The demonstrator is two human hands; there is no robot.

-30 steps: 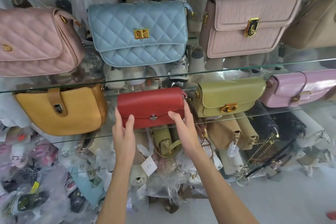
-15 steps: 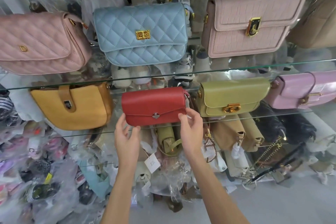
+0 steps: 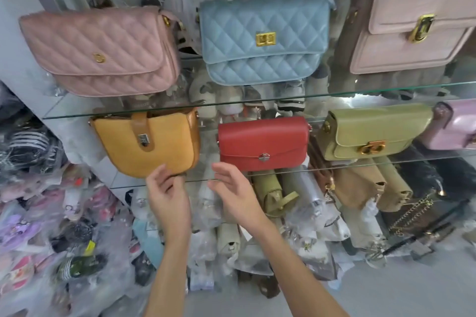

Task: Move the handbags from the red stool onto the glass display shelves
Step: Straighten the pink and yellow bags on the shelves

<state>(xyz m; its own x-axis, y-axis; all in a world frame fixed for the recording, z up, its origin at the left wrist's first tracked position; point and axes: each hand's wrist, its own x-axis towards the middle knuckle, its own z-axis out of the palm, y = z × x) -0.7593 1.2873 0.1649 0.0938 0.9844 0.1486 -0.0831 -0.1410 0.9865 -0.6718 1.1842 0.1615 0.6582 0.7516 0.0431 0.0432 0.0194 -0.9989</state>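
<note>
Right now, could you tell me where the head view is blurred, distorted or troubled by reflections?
In the head view, the packaged goods at lower left are smeared by motion blur; the wide lens bows the upper glass shelf and stretches the corner bags; the glass mirrors clutter behind the blue quilted bag; the hands and the red bag stay fairly sharp.

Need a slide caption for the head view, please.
Both hands hang open below the red handbag on the glass shelf.

Pale grey wall (image 3: 15,41) at left; grey floor (image 3: 412,296) below; plastic-wrapped goods (image 3: 38,239) heaped against it.
</note>
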